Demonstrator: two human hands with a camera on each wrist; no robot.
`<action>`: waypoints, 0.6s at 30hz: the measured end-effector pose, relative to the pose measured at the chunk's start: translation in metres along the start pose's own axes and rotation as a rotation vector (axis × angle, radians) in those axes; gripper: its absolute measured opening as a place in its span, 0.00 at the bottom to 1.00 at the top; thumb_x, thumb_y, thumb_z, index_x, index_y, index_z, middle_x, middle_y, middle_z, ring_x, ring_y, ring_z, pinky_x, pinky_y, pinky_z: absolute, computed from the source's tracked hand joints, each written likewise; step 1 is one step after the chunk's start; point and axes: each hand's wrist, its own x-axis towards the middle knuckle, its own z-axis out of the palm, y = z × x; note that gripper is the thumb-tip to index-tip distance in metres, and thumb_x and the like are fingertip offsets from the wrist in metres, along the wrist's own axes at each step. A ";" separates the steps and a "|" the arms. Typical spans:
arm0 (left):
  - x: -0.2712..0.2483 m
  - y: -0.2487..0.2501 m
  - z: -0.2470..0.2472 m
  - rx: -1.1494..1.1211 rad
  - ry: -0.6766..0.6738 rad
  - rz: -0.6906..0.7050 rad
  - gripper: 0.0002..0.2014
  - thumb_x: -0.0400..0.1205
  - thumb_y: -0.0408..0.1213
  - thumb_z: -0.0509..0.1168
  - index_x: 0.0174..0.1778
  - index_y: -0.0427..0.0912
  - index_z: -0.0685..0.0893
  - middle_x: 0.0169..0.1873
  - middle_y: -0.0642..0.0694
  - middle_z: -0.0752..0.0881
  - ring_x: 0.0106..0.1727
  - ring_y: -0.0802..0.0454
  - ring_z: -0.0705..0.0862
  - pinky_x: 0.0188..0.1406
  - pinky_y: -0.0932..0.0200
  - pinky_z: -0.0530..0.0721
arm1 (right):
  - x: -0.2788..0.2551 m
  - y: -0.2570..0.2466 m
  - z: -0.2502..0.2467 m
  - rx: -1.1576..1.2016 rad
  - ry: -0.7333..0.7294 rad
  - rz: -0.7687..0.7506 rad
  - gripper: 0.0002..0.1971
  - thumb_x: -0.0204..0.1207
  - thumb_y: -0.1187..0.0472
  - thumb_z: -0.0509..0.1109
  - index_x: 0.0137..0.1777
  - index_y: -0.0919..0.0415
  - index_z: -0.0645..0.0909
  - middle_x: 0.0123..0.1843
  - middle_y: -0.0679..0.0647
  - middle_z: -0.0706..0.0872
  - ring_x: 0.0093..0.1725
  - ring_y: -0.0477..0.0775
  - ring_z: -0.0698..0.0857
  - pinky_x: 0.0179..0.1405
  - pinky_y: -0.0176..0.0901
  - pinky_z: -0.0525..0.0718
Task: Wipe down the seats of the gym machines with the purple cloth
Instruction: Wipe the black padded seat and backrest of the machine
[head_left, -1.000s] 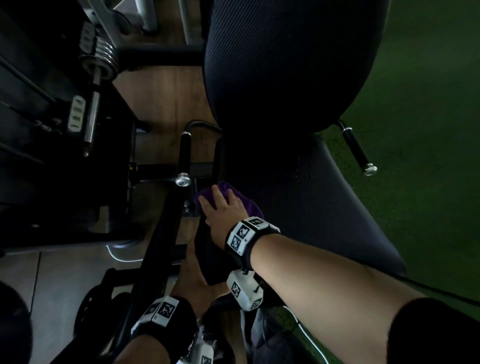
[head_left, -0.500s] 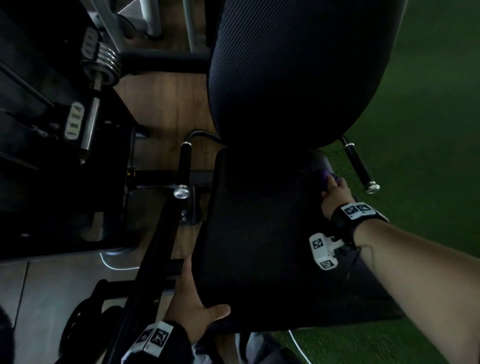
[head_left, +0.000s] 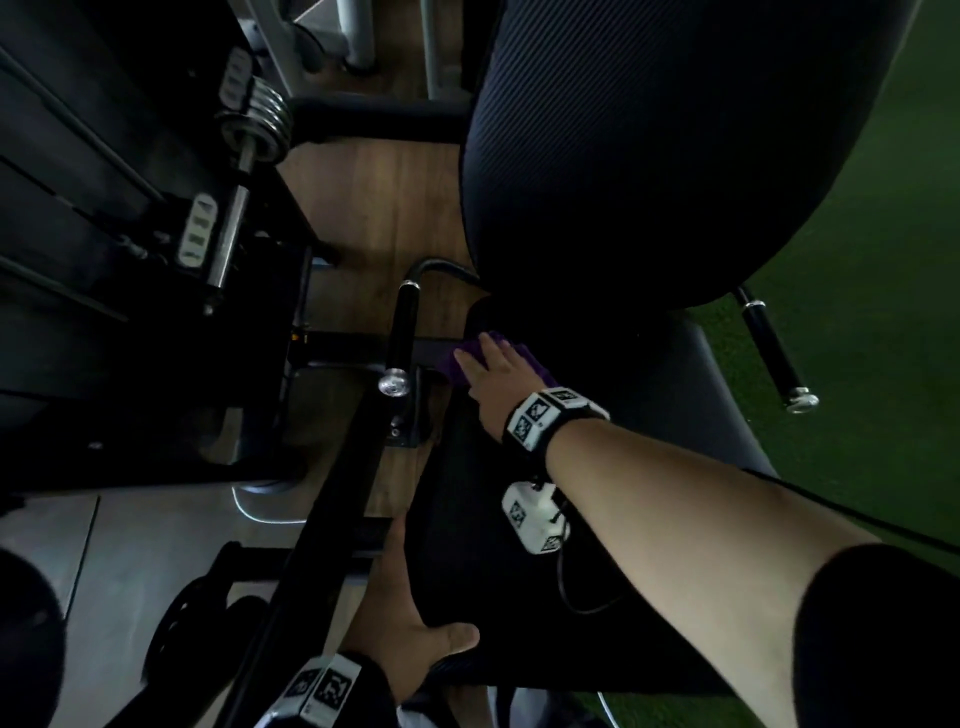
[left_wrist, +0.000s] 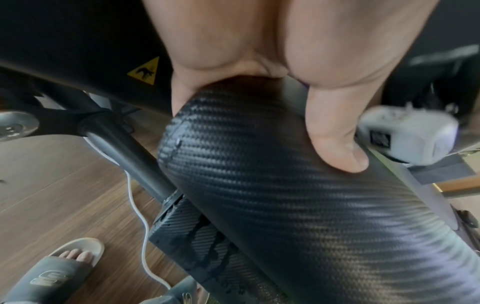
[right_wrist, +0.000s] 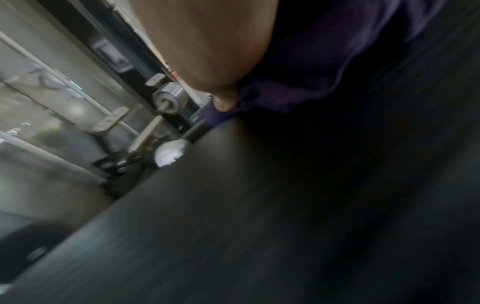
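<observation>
The machine's black seat (head_left: 649, 493) lies below its ribbed backrest (head_left: 649, 156). My right hand (head_left: 493, 379) lies flat, fingers straight, on the purple cloth (head_left: 451, 364) and presses it onto the seat's far left corner. In the right wrist view the cloth (right_wrist: 311, 72) is bunched under my palm on the dark seat (right_wrist: 259, 205). My left hand (head_left: 410, 618) grips the seat's near left corner. In the left wrist view its thumb (left_wrist: 335, 144) sits on top of the carbon-textured seat (left_wrist: 259, 195) and its fingers (left_wrist: 179, 98) curl under the edge.
A black handle with a chrome end (head_left: 402, 338) stands just left of the cloth, and another handle (head_left: 774, 353) is at the seat's right. Weight plates on a bar (head_left: 254, 124) are at the far left. A white cable (left_wrist: 140, 216) and my slippered foot (left_wrist: 72, 265) are on the wooden floor.
My right hand swept the cloth from the seat's far left to its far right, then back to the far left corner. My left hand stayed near the seat's near left corner.
</observation>
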 end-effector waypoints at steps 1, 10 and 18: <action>-0.001 -0.001 0.000 0.004 0.003 -0.019 0.68 0.54 0.48 0.86 0.80 0.78 0.45 0.76 0.69 0.68 0.74 0.71 0.71 0.73 0.57 0.77 | 0.002 0.013 -0.002 0.013 0.021 0.009 0.33 0.87 0.58 0.56 0.88 0.48 0.46 0.90 0.60 0.40 0.88 0.67 0.46 0.87 0.58 0.47; -0.004 0.000 0.000 0.019 0.017 -0.012 0.69 0.56 0.47 0.87 0.80 0.81 0.42 0.80 0.64 0.64 0.78 0.64 0.68 0.76 0.48 0.75 | -0.044 0.189 -0.014 0.232 0.228 0.572 0.31 0.86 0.56 0.57 0.87 0.54 0.53 0.89 0.63 0.49 0.86 0.68 0.55 0.84 0.62 0.57; -0.002 -0.002 -0.001 0.046 0.018 -0.012 0.71 0.54 0.51 0.86 0.79 0.82 0.38 0.81 0.63 0.61 0.79 0.61 0.67 0.76 0.45 0.76 | -0.022 0.137 -0.020 0.170 0.189 0.494 0.31 0.88 0.51 0.55 0.88 0.51 0.49 0.89 0.60 0.48 0.86 0.71 0.53 0.82 0.68 0.56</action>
